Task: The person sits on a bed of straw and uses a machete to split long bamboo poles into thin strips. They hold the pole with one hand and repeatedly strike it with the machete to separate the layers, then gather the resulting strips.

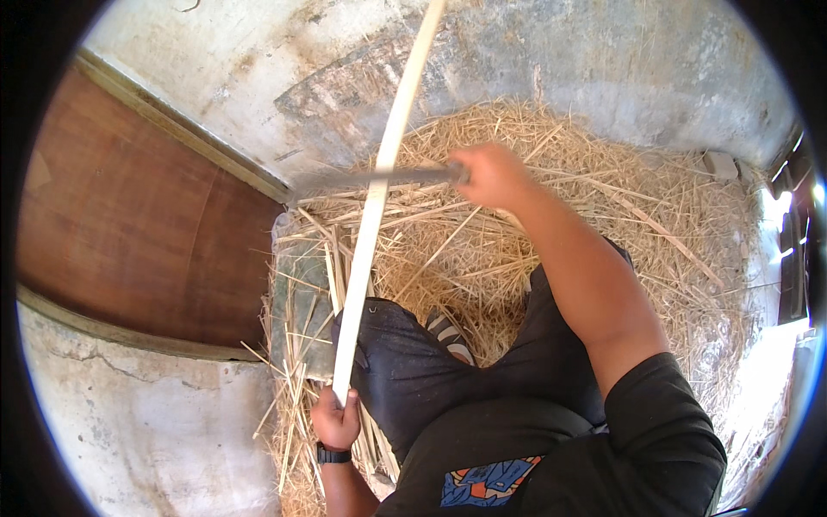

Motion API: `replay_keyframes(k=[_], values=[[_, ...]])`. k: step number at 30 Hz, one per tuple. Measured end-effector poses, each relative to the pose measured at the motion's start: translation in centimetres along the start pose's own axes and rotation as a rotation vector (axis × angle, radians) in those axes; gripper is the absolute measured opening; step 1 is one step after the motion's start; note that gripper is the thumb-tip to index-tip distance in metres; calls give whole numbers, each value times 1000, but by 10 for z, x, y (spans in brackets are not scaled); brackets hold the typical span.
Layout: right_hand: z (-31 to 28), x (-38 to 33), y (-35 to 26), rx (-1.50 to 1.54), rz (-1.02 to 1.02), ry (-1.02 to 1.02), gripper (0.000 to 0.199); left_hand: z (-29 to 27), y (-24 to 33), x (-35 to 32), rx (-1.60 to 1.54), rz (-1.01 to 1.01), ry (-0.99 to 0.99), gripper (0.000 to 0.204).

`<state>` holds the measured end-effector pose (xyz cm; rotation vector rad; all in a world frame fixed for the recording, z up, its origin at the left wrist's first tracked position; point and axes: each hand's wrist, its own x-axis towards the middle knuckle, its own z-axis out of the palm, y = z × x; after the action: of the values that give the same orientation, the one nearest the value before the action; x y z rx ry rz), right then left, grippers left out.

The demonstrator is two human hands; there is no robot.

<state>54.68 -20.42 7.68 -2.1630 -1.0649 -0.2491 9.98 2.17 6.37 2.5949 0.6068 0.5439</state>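
Note:
A long pale strip, which looks like split bamboo (370,224), slants from beside my left knee up past the top edge of the view. Its lower end is gripped in my left hand (334,420), thumb along the strip, with a dark watch on the wrist. My right hand (494,176) is closed round the handle of a long-bladed knife (413,175). The blade lies crosswise at the strip, blurred toward its tip; I cannot tell how deep it touches. Both my knees are bent apart, with a sandalled foot (450,336) between them.
Pale shavings and thin splints (655,224) cover the floor ahead and to the right. More strips (297,422) lie by my left leg. A brown wooden door panel (129,215) stands at the left. A stained plaster wall (586,69) rises ahead, with a small block (720,165) near the right corner.

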Motion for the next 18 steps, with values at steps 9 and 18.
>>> replay_keyframes(k=[9,18], values=[[9,-11,-25,7,-159,-40,19,7,3,4,-32,-49,-14,29],[7,-2,-2,75,113,-17,16,-1,-7,2,11,-31,-1,30]])
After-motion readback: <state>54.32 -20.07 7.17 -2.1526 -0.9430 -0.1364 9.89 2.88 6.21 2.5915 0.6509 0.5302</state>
